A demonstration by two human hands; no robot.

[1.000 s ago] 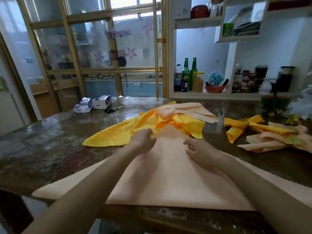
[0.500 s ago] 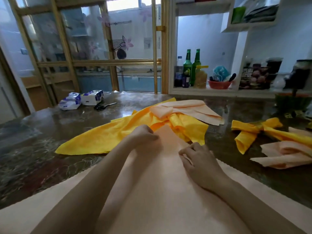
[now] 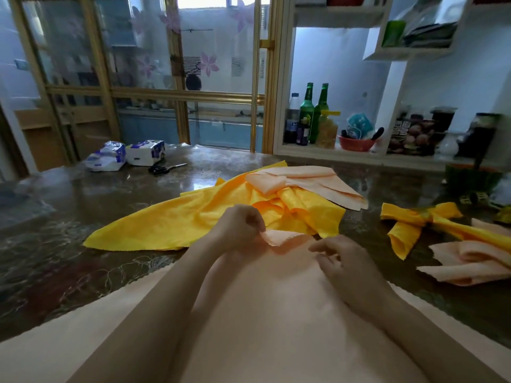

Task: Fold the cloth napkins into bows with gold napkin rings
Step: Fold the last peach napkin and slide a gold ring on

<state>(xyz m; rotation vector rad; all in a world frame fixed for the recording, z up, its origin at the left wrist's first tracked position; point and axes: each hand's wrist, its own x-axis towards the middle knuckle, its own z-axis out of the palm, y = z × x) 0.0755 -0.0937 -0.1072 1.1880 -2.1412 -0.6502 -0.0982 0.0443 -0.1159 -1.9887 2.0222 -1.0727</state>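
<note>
Glass doors (image 3: pixel 138 78) and bottles (image 3: pixel 313 114) stand behind the dark shiny table (image 3: pixel 83 194). One yellow bow (image 3: pixel 414 219) lies done at the right. A pile (image 3: pixel 221 217) of loose napkins waits in the middle. The peach napkin (image 3: pixel 276 313) lies flat up front; the left hand (image 3: pixel 237 228) pinches its far corner, the right hand (image 3: pixel 343 258) rests on it, fingers loose. This fold looks just begun

A big peach napkin (image 3: pixel 276 313) lies spread out flat, close to the person, and its far corner is lifted and curled back, pinched by the left hand (image 3: pixel 237 230). Just behind it a yellow napkin (image 3: pixel 171 225) lies loose and wrinkled, with a folded peach cloth (image 3: pixel 309 181) resting on its far end. Off to the right lies a yellow bow (image 3: pixel 414 222), and a peach bow (image 3: pixel 470 258) lies right against its near side.
</note>
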